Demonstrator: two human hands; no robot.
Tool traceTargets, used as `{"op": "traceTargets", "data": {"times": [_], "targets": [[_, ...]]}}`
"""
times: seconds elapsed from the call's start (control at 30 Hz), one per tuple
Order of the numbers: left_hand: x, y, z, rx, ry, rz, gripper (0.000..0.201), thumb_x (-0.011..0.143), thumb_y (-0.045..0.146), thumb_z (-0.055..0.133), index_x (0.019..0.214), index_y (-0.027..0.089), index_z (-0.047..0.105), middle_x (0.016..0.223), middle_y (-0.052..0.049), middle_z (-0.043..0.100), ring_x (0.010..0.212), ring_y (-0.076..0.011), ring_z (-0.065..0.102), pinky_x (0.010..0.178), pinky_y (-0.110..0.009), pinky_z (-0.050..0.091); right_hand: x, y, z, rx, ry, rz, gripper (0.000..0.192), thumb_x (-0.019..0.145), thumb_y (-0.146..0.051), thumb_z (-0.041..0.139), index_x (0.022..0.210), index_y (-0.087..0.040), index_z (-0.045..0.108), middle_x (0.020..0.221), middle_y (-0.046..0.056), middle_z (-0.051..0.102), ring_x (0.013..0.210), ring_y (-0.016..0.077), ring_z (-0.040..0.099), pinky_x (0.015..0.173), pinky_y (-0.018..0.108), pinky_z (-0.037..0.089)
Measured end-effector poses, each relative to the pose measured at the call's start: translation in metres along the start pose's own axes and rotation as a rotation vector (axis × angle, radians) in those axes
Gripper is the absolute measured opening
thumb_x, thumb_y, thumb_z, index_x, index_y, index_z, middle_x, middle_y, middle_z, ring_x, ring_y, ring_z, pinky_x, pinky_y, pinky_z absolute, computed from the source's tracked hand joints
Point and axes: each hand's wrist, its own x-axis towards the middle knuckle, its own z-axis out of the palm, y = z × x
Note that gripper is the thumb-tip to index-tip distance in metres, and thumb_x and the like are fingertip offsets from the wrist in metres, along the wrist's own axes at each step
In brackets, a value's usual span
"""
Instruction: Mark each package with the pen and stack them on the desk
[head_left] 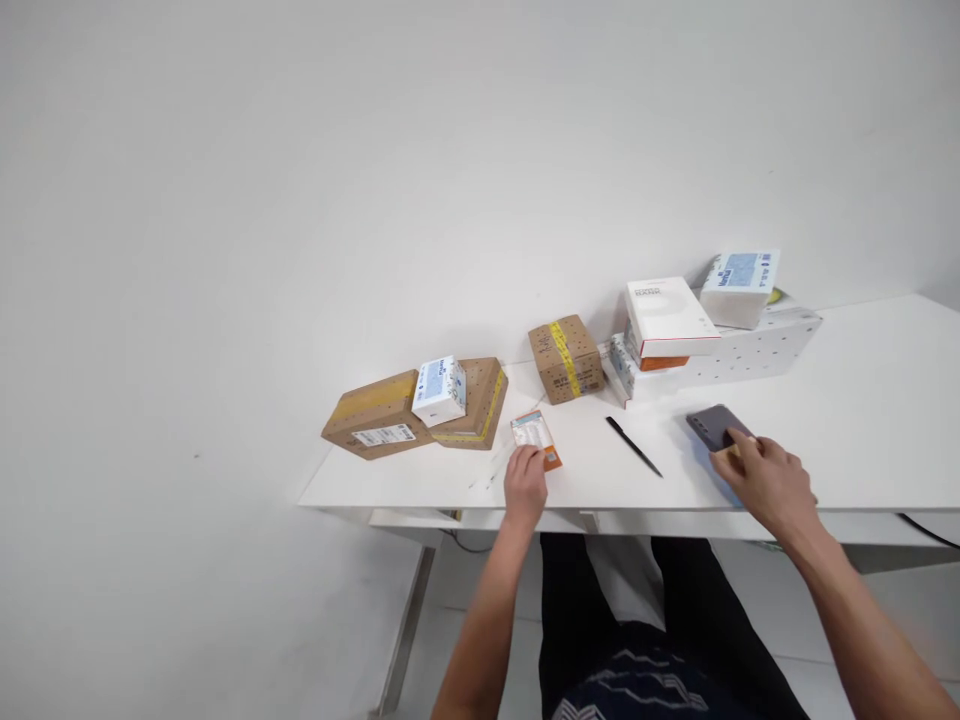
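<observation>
My left hand [526, 485] is closed at the near edge of a flat orange and white printed packet [534, 432], which lies on the white table. The fingertips are bent over its lower left part, hiding it. Over on the right, my right hand [769, 482] grips the near end of a dark grey smartphone [712, 424], its camera side facing up. A bluish shade shows on the table just under the phone; whether the phone is fully lifted I cannot tell. Between the hands lies a black pen [634, 446], touched by neither.
Brown cardboard boxes [375, 410] stand at the back left, a small white-blue box [440, 390] on top. Another taped carton [568, 358] sits mid-back. A white power bank box [670, 312] and a white-blue box [742, 285] rest on a long white box [757, 350] by the wall.
</observation>
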Motion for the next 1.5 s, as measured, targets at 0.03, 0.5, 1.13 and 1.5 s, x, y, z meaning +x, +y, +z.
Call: {"op": "traceTargets", "data": {"times": [0.03,0.5,1.13,1.5], "targets": [[0.004,-0.011,-0.001,0.016,-0.016,-0.016,0.026,0.09,0.011,0.041,0.102,0.016,0.064,0.101,-0.012,0.067,0.105,-0.0221,0.06,0.097,-0.041,0.049,0.002,0.003,0.003,-0.079,-0.007,-0.011,0.05,0.085,-0.044,0.047,0.122,-0.013,0.061,0.11,0.024,0.06,0.089,0.0379,0.059,0.071,0.05,0.048],[0.078,-0.066,0.008,0.228,-0.252,-0.261,0.039,0.081,0.001,0.039,0.102,0.017,0.067,0.117,-0.011,0.065,0.107,-0.0283,0.053,0.094,-0.046,0.044,0.025,0.028,0.038,-0.085,0.048,-0.037,0.047,0.083,-0.051,0.049,0.112,-0.017,0.066,0.116,0.022,0.059,0.106,0.0417,0.052,0.076,0.054,0.046],[0.207,0.059,0.097,0.109,-0.18,-0.584,0.063,0.069,0.064,0.06,0.122,0.03,0.056,0.141,-0.016,0.04,0.129,-0.0436,0.028,0.092,-0.073,0.028,-0.014,-0.038,0.044,0.605,0.108,-0.156,0.02,0.091,-0.033,0.045,0.091,-0.021,0.06,0.084,0.009,0.067,0.079,0.0221,0.063,0.074,0.037,0.052],[0.206,0.043,0.003,-0.176,0.019,-0.589,0.029,0.072,0.048,0.063,0.089,0.026,0.071,0.11,-0.006,0.065,0.113,-0.0305,0.05,0.103,-0.053,0.034,-0.016,-0.037,0.043,0.655,0.108,-0.065,0.023,0.087,-0.038,0.045,0.087,-0.022,0.062,0.086,0.009,0.07,0.078,0.0226,0.066,0.073,0.036,0.052]]}}
